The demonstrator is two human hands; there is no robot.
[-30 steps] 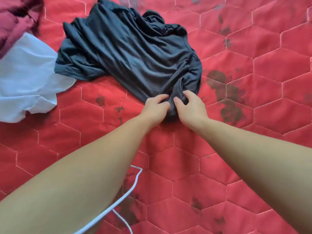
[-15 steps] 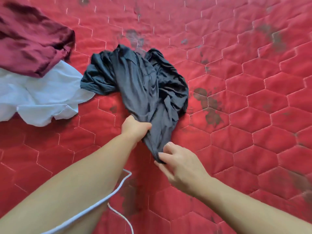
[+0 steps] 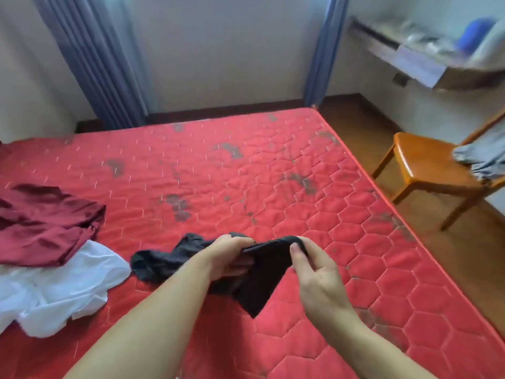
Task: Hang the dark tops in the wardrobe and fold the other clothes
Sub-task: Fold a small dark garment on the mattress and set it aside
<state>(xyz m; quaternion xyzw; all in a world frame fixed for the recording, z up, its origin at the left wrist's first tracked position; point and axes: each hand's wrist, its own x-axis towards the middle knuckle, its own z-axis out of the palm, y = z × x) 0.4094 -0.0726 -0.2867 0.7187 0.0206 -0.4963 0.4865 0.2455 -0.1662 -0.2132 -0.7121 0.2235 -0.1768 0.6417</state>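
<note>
A dark grey top hangs bunched between both hands above the red mattress. My left hand grips its upper edge on the left. My right hand pinches the same edge on the right with thumb and fingers. A tail of the top still trails on the mattress to the left. A maroon garment lies crumpled at the left edge, partly over a white garment.
A wooden chair with grey cloth draped on it stands on the wooden floor right of the bed. Blue-grey curtains hang behind the bed. A shelf with blurred items is at upper right.
Both hands have lifted the dark top off the mattress and spread its edge between them. My view has swung up from the mattress to the room; the white hanger is out of sight.
</note>
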